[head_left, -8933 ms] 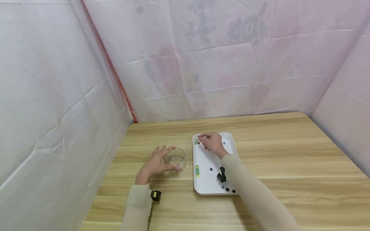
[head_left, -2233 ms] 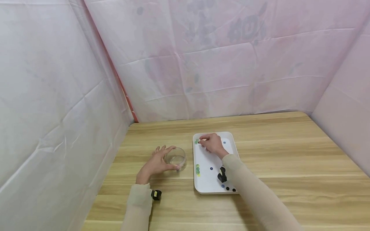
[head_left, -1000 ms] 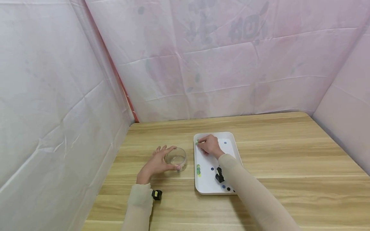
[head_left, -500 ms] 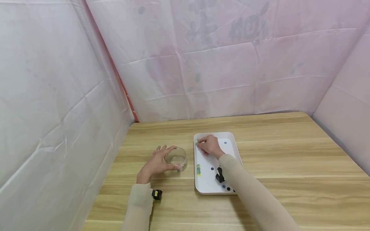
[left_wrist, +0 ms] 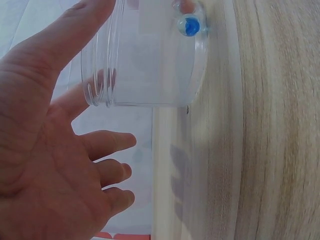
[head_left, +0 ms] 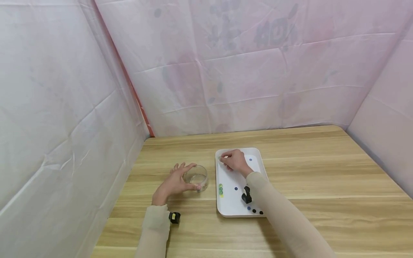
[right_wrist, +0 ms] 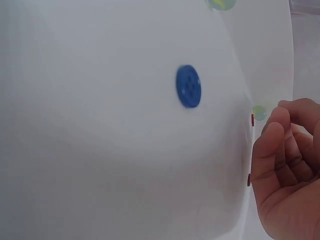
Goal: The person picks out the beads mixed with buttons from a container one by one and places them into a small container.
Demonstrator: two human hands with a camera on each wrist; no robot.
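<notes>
My left hand (head_left: 174,182) grips a clear glass jar (head_left: 196,177) that stands on the wooden table (head_left: 309,168), thumb on the near side and fingers round the far side. In the left wrist view the glass jar (left_wrist: 150,55) holds one blue marble (left_wrist: 190,26). My right hand (head_left: 233,160) hovers over the far left corner of the white tray (head_left: 258,154). Its fingers (right_wrist: 282,150) are curled, with the index tip right beside a green marble (right_wrist: 259,112) at the tray wall. Nothing shows between those fingers. A blue button (right_wrist: 188,86) lies close by.
Several small marbles and buttons lie on the tray: a green and yellow cluster (head_left: 221,190), a blue one (head_left: 236,188) and dark ones (head_left: 255,211) by the near edge. Pink sheeting (head_left: 226,71) walls the table at the back and on both sides.
My right hand has edged slightly farther into the tray's far left corner over the last second. My left hand and the jar have not moved.
</notes>
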